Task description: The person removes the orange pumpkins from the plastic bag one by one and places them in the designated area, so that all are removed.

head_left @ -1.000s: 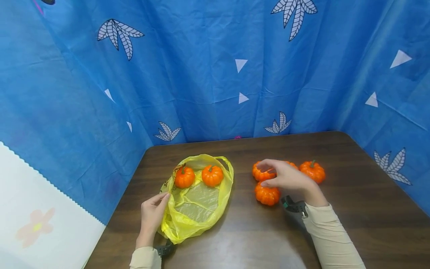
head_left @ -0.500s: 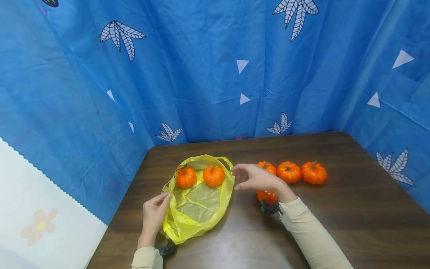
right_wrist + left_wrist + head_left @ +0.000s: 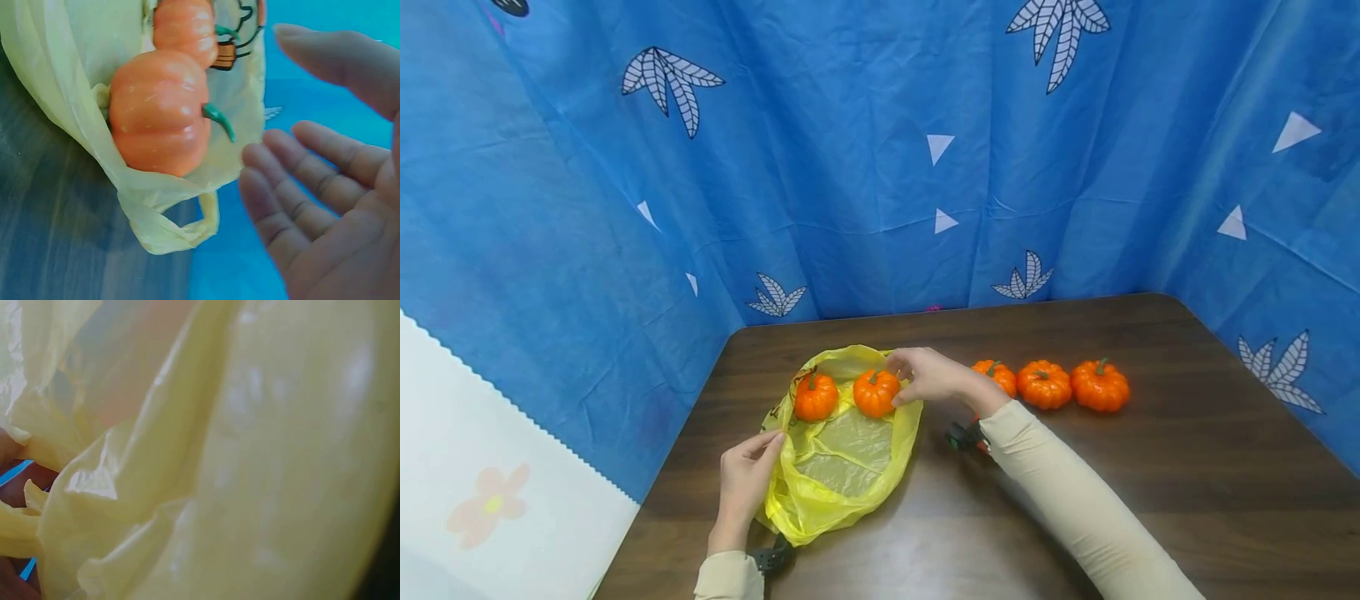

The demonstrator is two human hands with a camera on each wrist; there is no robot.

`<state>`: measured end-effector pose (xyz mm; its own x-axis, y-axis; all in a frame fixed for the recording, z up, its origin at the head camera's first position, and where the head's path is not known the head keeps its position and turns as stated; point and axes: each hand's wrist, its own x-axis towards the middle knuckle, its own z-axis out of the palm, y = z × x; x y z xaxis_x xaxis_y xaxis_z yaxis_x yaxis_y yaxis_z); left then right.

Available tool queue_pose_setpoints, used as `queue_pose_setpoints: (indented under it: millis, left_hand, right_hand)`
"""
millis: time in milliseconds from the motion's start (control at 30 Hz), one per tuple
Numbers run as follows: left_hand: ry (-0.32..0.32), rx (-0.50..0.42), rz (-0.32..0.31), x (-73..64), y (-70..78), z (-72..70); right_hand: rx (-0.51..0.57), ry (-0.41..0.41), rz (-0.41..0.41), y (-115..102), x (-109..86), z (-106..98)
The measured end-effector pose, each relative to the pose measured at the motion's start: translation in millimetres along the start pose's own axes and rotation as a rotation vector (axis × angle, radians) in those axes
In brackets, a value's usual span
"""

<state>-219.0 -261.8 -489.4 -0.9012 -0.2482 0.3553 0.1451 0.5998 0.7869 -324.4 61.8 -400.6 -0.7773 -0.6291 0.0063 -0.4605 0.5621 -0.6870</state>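
My left hand point(image 3: 747, 475) pinches the left rim of a yellow plastic bag point(image 3: 842, 467), which lies open on the table. Crumpled bag film point(image 3: 156, 519) fills most of the left wrist view. Two small orange pumpkins sit inside at the back, a left one point(image 3: 816, 398) and a right one point(image 3: 874, 395) with a green stem. Over the bag's right rim hovers my right hand point(image 3: 936, 377), fingers and thumb spread with nothing between them. In the right wrist view, this hand point(image 3: 344, 200) is apart from the nearer pumpkin point(image 3: 159, 119).
Three more pumpkins stand in a row to the right: one point(image 3: 994, 375) partly behind my wrist, a middle one point(image 3: 1043, 385) and an end one point(image 3: 1101, 386). Another is almost hidden under my right forearm. A blue curtain point(image 3: 880, 167) borders the brown table point(image 3: 1187, 467).
My right hand has moved left from the loose pumpkins to the bag's right rim, carrying nothing visible. The left hand keeps its pinch on the bag; the pumpkins stay in place.
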Motion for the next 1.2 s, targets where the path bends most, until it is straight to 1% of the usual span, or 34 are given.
queue_pose_setpoints:
  millis: [133,233,433,567,867,1000,1200]
  left_hand:
    - [-0.002,0.002,-0.003,0.0,-0.1,-0.4]
    - [-0.004,0.004,-0.004,-0.3,-0.7,0.4]
    - [-0.004,-0.030,0.017,-1.1,-0.7,1.0]
    - [0.001,-0.030,0.023,-1.0,0.0,0.7]
    - [-0.008,-0.026,-0.004,-1.6,-1.0,2.0]
    - [-0.013,-0.014,-0.019,-1.9,-0.9,2.5]
    - [-0.020,-0.012,-0.027,-1.4,-0.1,1.9]
  right_hand:
    - [0.046,-0.005,0.009,3.0,16.3,1.7]
    - [0.084,-0.016,0.016,9.4,24.6,3.6]
    - [0.095,-0.044,0.038,15.0,35.5,5.9]
    - [0.091,-0.043,0.058,16.2,40.3,9.4]
    - [0.054,-0.033,0.110,25.4,46.2,20.2]
    - [0.015,-0.025,0.120,29.1,47.9,23.6]
    - [0.021,-0.030,0.125,28.3,48.8,25.9]
